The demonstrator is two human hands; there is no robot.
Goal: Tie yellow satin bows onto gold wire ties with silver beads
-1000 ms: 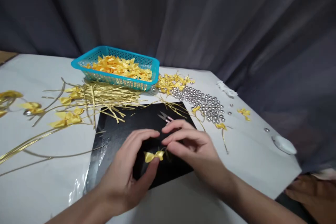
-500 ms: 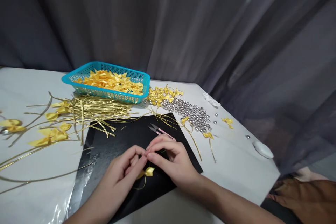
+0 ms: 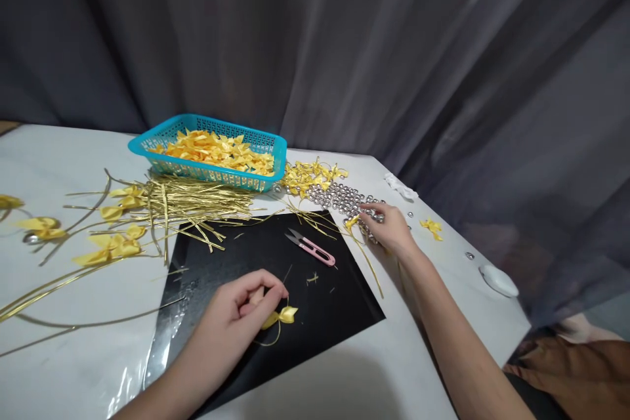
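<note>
On black mat [image 3: 335, 308]: yellow bow [image 3: 288, 314] at L hand [image 3: 246, 308], R hand [image 3: 388, 226] at silver beads [image 3: 339, 197]

Nearest, on white table [image 3: 325, 387], mat lies at a slant, lower L corner under L forearm. L grip closed, thumb & fingertips pinching thin gold cord [image 3: 287, 300]; bow sits just below fingertips, over mat, partly hidden by thumb. Cord loops under bow.

Bit farther, approx. mid-mat: gold scraps [image 3: 312, 278], then pink-handled snips [image 3: 315, 251], blades pointing up & L. L of mat, loose bows w/ cords [image 3: 111, 246]; far R, nr table edge, small white object [image 3: 499, 281].

Beyond mat's R side, R hand reaches into bead pile, thumb & fingers bent; can't tell if grip has a bead. Gold strips [image 3: 207, 200] heaped along mat's far edge, just in front of blue basket [image 3: 279, 164] full of yellow ribbon pieces [image 3: 211, 147]. Btwn basket & beads, heap of corded bows [image 3: 310, 174]. Farthest back, dark curtain [image 3: 246, 33].
</note>
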